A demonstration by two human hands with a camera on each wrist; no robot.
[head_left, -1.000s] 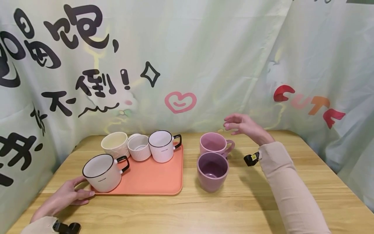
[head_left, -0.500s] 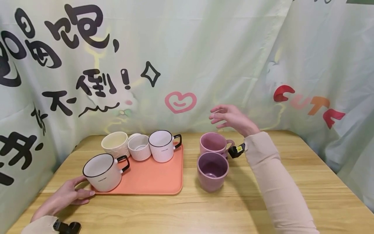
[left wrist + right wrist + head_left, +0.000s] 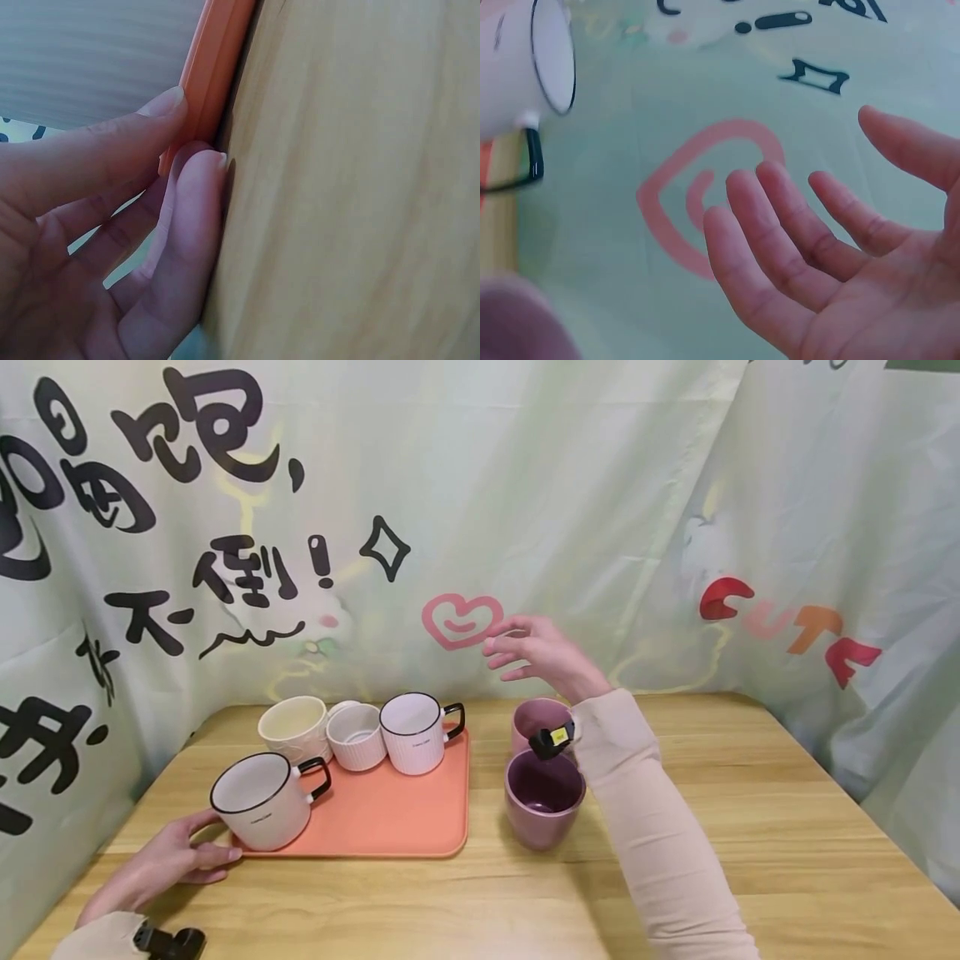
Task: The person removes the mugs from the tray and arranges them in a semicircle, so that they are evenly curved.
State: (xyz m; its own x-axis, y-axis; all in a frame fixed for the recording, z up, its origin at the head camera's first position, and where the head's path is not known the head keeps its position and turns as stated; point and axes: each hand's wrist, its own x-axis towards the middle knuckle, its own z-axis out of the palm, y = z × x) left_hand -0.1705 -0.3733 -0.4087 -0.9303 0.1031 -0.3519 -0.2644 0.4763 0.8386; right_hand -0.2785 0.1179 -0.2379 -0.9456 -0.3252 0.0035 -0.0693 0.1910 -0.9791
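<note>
My left hand (image 3: pixel 168 860) is at the near-left corner of an orange tray (image 3: pixel 390 818). In the left wrist view its thumb lies on the tray's edge (image 3: pixel 217 60) with a finger against the underside, pinching it. Beside that hand, a large white mug (image 3: pixel 262 810) with a black rim and handle stands on the tray. Along the tray's back are a cream cup (image 3: pixel 296 731), a small ribbed white cup (image 3: pixel 357 739) and a ribbed white mug (image 3: pixel 414 739) with a black handle. Fingers loosely spread and holding nothing, my right hand (image 3: pixel 543 652) hovers above and behind two purple mugs.
Right of the tray, the darker purple mug (image 3: pixel 543 810) stands in front of the pinker one (image 3: pixel 528 722), partly hidden by my wrist camera (image 3: pixel 551 739). All stand on a wooden table (image 3: pixel 750 827). A printed cloth (image 3: pixel 600 485) hangs behind the table.
My right hand has moved left and slightly up through the air, from right of the purple mugs to above them. The left hand, tray and mugs have stayed in place.
</note>
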